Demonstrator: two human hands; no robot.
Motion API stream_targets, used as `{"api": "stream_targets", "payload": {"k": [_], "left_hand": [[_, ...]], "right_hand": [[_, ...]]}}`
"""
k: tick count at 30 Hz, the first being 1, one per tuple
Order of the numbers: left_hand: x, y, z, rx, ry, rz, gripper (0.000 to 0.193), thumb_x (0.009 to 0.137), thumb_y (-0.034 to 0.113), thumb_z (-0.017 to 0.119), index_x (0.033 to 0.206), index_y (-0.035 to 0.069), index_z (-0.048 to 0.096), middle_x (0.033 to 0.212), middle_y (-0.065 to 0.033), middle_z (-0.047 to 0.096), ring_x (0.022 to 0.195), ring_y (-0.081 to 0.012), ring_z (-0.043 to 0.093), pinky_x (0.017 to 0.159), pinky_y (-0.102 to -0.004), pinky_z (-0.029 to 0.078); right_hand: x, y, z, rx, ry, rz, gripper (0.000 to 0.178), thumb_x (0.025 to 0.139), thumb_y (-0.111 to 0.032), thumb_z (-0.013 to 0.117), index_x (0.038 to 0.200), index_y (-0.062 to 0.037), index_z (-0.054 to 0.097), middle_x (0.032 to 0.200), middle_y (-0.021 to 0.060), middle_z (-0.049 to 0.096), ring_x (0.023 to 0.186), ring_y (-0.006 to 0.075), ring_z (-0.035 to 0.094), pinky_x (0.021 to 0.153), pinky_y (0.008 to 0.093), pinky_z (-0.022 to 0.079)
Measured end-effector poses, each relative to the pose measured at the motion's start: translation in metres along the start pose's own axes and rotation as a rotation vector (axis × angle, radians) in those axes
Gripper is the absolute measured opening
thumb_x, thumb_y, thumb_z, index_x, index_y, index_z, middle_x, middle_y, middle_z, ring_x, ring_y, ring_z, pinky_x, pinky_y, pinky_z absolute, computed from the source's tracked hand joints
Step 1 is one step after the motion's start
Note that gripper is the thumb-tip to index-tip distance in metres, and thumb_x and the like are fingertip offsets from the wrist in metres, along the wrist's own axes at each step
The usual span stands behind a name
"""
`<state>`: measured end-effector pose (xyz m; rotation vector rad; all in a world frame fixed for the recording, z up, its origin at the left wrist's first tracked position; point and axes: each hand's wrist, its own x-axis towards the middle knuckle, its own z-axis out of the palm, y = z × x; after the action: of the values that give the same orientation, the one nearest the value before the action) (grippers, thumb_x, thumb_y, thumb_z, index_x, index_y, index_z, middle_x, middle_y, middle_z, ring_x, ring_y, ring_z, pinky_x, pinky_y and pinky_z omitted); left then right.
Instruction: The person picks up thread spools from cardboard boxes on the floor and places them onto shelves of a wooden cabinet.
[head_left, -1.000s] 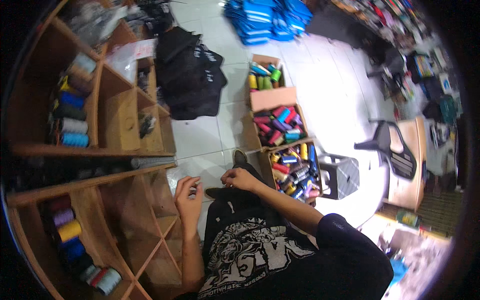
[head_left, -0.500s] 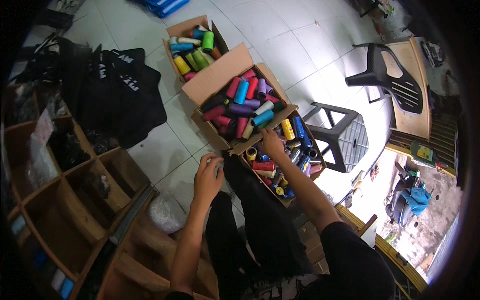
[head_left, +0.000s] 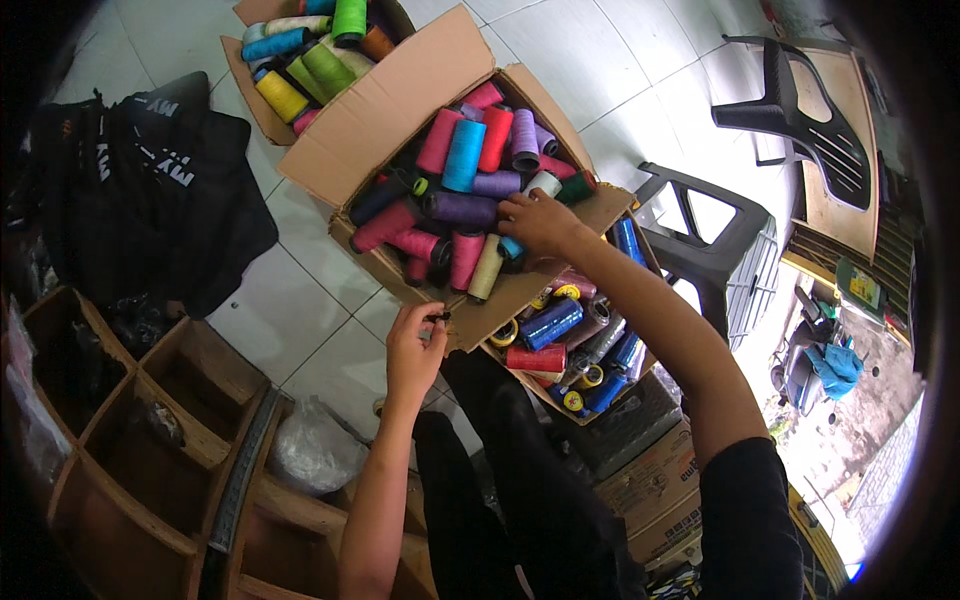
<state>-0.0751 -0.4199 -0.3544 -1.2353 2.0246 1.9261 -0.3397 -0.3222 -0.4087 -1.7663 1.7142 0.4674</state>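
My right hand reaches into a cardboard box full of thread spools. Its fingers curl over a blue thread spool, mostly hidden beneath the palm. Around it lie a purple spool, a cream spool, a white spool and an upright bright blue spool. By the box's near corner, my left hand is closed, with a small dark piece between thumb and fingers; its kind is unclear.
Another spool box stands farther left; one with shiny blue and red spools sits nearer. A black stool and chair stand right. Wooden compartments, a plastic bag and black cloth bags are left.
My right hand has moved from the box's near flap onto the blue spool. My left fingers have drawn together beside the corner. The view has come closer to the boxes.
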Motion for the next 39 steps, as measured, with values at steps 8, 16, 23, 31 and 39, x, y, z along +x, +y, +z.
{"api": "stream_targets", "payload": {"k": [8,16,23,31,39], "left_hand": [[0.007,-0.018,0.011,-0.091,0.048,-0.011,0.023,0.084,0.003,0.059,0.107,0.005,0.059,0.098,-0.0063,0.061,0.081,-0.0151,0.062,0.060,-0.0248,0.049],[0.023,-0.017,0.021,-0.332,0.037,-0.136,0.020,0.090,0.011,0.058,0.108,0.004,0.059,0.095,-0.0043,0.061,0.082,-0.0125,0.062,0.063,-0.0241,0.049],[0.024,-0.001,0.027,-0.409,0.043,-0.165,0.020,0.090,0.011,0.057,0.109,0.004,0.058,0.097,-0.0044,0.061,0.083,-0.0119,0.061,0.064,-0.0238,0.049],[0.036,0.066,0.009,-0.090,0.104,0.419,0.049,0.075,0.017,0.073,0.117,0.002,0.054,0.108,-0.0116,0.060,0.096,-0.0256,0.060,0.080,-0.0340,0.049],[0.031,0.066,-0.005,-0.812,-0.062,-0.075,0.047,0.075,0.017,0.074,0.113,0.002,0.051,0.094,-0.0070,0.061,0.080,-0.0137,0.061,0.070,-0.0285,0.050]], "right_hand": [[-0.004,0.028,0.016,-0.142,0.028,-0.038,0.041,0.075,-0.021,0.062,0.114,-0.0319,0.059,0.127,0.0070,0.047,0.121,0.0266,0.042,0.098,0.0550,0.032],[-0.002,0.029,-0.022,-0.147,-0.135,-0.226,0.055,0.065,-0.024,0.071,0.117,-0.0355,0.057,0.119,0.0071,0.052,0.116,0.0252,0.046,0.092,0.0505,0.039],[-0.014,0.054,-0.028,-0.049,-0.005,-0.185,0.053,0.063,-0.019,0.072,0.114,-0.0206,0.057,0.111,0.0100,0.055,0.103,0.0295,0.056,0.082,0.0421,0.048],[-0.075,0.031,-0.131,0.557,0.206,-0.099,0.041,0.057,-0.022,0.077,0.091,-0.0086,0.060,0.081,0.0137,0.061,0.081,0.0323,0.061,0.073,0.0418,0.048],[-0.069,-0.079,-0.133,1.448,0.544,0.381,0.064,0.071,-0.047,0.074,0.111,-0.0022,0.053,0.084,0.0166,0.065,0.080,0.0277,0.065,0.072,0.0386,0.050]]}}
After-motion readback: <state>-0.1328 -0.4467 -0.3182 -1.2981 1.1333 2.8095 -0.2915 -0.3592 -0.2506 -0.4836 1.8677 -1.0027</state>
